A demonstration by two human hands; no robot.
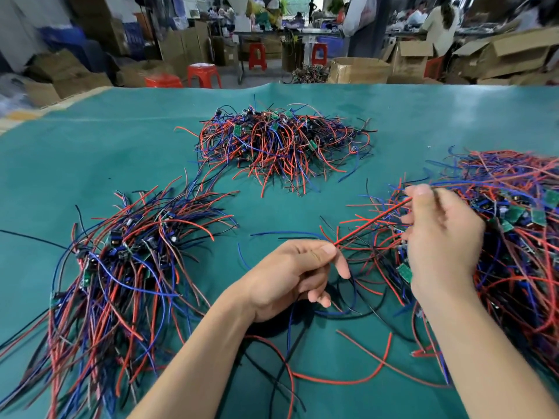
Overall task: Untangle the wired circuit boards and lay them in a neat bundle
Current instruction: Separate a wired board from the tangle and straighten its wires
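Now, L hand (290, 276) & R hand (438, 234) fingers pinch red wire (373, 220) taut

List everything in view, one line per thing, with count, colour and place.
wire piles: three, red, blue and black with small green boards, left, far centre and right on the table
red wire: one, stretched between both hands
loose wires: several, red, blue, black, near centre
table: one, teal cover
stools: several, red, beyond the table
cardboard boxes: many, brown, background floor
people: several, at far benches
left hand: one, pinching the red wire's near end
right hand: one, pinching its far end
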